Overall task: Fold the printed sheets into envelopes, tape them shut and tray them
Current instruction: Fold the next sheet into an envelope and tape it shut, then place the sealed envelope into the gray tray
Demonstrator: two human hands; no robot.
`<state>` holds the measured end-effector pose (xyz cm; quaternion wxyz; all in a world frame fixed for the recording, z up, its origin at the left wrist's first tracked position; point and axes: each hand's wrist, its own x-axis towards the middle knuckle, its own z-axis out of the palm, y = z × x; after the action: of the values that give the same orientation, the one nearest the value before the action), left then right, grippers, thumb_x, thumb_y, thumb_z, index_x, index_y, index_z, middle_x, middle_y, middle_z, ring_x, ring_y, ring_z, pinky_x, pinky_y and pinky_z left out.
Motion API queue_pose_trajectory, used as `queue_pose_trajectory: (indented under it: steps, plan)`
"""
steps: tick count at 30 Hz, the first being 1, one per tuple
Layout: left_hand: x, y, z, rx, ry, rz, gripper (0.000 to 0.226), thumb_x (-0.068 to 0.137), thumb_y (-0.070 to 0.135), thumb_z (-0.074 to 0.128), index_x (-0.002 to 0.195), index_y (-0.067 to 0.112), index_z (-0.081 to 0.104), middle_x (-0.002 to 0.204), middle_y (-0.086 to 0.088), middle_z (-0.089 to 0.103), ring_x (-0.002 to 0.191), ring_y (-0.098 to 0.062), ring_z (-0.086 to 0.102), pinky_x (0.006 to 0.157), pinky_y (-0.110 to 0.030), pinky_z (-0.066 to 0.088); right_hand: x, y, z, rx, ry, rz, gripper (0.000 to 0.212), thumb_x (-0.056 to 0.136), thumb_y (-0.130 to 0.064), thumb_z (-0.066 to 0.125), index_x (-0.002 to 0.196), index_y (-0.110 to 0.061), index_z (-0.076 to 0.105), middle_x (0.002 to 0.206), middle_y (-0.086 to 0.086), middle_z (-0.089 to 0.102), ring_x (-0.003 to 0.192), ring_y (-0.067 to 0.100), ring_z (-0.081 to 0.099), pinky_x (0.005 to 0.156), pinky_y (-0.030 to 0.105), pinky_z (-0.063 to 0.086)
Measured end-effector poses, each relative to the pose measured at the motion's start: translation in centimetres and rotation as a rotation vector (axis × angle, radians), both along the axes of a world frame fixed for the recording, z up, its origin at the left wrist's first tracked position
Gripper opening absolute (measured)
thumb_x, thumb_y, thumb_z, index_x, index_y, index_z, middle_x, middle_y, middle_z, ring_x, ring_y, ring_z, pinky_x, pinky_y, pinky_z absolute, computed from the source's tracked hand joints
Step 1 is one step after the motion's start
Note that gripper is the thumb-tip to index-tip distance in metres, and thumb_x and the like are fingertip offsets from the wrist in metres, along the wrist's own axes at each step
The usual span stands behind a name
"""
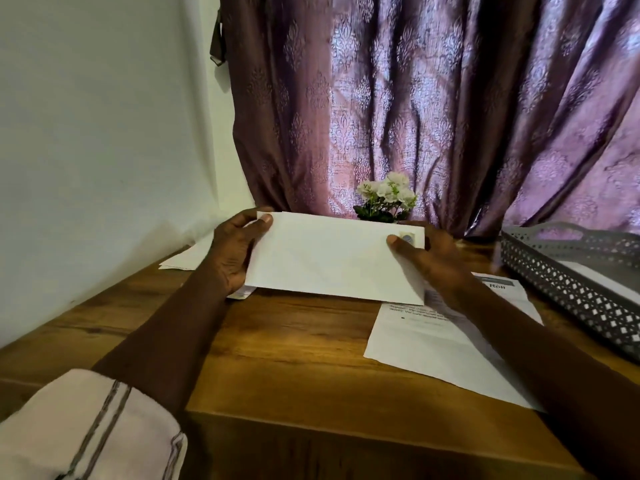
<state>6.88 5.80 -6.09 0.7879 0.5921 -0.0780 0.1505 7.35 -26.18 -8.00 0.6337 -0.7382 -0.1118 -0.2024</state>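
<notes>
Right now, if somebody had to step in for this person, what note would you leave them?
Left hand and right hand each grip one end of the white paper envelope, held above the brown wooden table.
A printed white sheet lies flat, unfolded, under the right forearm.
The grey perforated tray stands at the right with white paper inside.
Done: this envelope is folded; tape not visible from this side.
Left: check the seal, tray it, then fold the sheet.

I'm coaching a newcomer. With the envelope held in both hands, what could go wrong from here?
The left hand and right hand grip the envelope only at its ends, so it may bend mid-span. The printed sheet lies under the right forearm near the table edge; moving toward the tray might sweep it off.
</notes>
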Motion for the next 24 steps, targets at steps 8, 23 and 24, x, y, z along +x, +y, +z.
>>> queue_pose_trajectory:
  steps: [8,23,24]
  plan:
    - [1.2,-5.1,-2.8,1.03,-0.177,0.232,0.077,0.09,0.07,0.054,0.155,0.042,0.023,0.152,0.004,0.053,0.129,-0.021,0.059,0.108,-0.048,0.048,-2.0,-3.5,4.2,0.201,-0.152,-0.26,0.011,0.09,-0.014,0.075,0.097,-0.007,0.07,0.072,-0.006,0.073,0.063,0.01,0.065,0.065,0.029,0.055]
    - [-1.9,-11.3,-2.6,1.399,-0.643,-0.269,0.088,0.072,0.097,0.029,0.127,0.038,0.064,0.125,0.027,0.056,0.115,0.006,0.049,0.098,-0.02,0.037,-12.0,-20.3,6.8,0.22,-0.052,-1.115,0.036,0.078,-0.007,0.058,0.111,-0.015,0.068,0.102,0.021,0.072,0.082,0.03,0.07,0.063,0.032,0.059]
    - [-1.9,-11.6,-2.9,1.432,-0.643,-0.289,0.092,0.069,0.099,0.026,0.127,0.039,0.065,0.126,0.027,0.057,0.115,0.006,0.05,0.099,-0.022,0.04,-12.3,-21.0,6.3,0.103,0.016,-1.161,0.033,0.077,-0.006,0.059,0.106,-0.013,0.072,0.101,0.02,0.073,0.089,0.033,0.072,0.072,0.038,0.062]
